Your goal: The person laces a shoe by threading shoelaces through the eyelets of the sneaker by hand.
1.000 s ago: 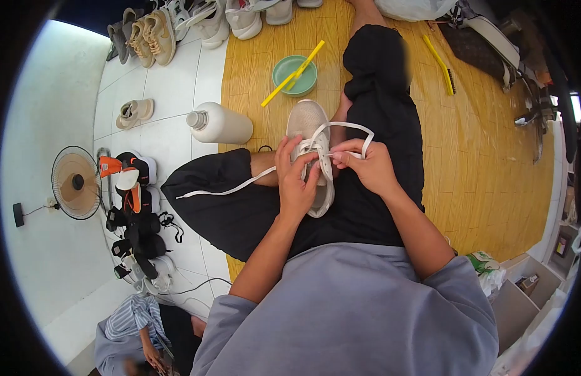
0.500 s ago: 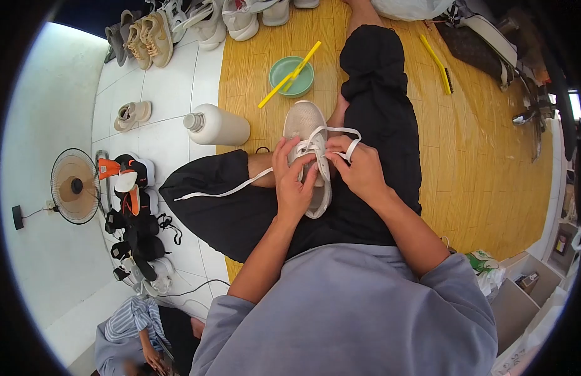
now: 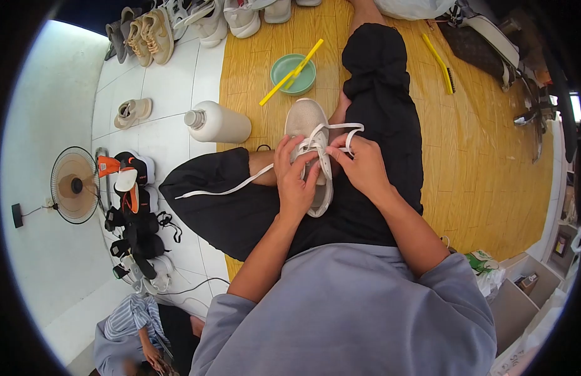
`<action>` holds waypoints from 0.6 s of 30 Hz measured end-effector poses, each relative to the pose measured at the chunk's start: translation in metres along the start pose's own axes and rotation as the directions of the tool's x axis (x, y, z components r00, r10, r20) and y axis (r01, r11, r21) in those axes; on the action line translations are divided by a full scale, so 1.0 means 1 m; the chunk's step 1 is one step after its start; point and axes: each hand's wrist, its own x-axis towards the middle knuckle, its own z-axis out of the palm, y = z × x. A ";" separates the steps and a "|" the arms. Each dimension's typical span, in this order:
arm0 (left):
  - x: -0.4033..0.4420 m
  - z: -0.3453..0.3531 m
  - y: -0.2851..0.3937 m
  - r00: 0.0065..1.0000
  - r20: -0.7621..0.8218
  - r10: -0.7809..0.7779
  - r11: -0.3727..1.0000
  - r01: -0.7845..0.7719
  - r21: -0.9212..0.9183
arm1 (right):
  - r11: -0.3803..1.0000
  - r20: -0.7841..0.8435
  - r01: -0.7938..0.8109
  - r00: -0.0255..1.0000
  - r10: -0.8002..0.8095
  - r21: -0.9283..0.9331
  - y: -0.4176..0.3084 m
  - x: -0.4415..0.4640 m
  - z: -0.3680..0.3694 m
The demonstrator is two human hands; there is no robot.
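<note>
Head view, items as found: one beige fabric lace-up shoe (image 3: 305,116), pale rim at the sole, toe pointing away from the wearer, set between the legs of loose black cloth trousers (image 3: 390,100), in front of a plain grey shirt (image 3: 347,313). One flat white lace (image 3: 342,126), one part arching in a loop to the right hand, the other end trailing across the left trouser leg. Left hand (image 3: 293,182): clamped on the shoe, fingers over the lacing. Right hand (image 3: 362,166): thumb and forefinger together at the lace, just beside the eyelets; the two hands near each other, apart. Beyond the toe: one round green bowl (image 3: 308,80), a slim yellow stick-like tool (image 3: 312,51) laid across it. To the left: one rounded white bottle with a grey cap (image 3: 224,122), upright or lying, cannot tell. To the right: one yellow-handled brush with dark bristles (image 3: 437,57), on wood-patterned flooring (image 3: 484,169)
</note>
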 end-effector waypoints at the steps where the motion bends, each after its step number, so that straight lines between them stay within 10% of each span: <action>1: 0.000 0.000 0.000 1.000 0.000 0.002 1.000 -0.002 -0.001 | 1.000 0.011 0.019 1.000 -0.019 0.002 0.002 0.002 0.000; 8: 0.000 -0.001 -0.002 1.000 0.013 0.026 1.000 -0.026 0.013 | 0.984 0.098 -0.068 0.994 0.052 0.163 -0.008 -0.004 0.006; 11: -0.001 -0.006 0.000 0.998 0.045 0.054 0.995 -0.057 0.080 | 0.977 0.015 0.214 0.977 -0.214 -0.019 -0.001 -0.015 0.015; 18: -0.014 -0.055 0.026 0.961 0.241 0.135 0.966 -0.181 0.184 | 0.920 0.055 -0.104 0.994 0.090 0.377 0.015 -0.024 0.023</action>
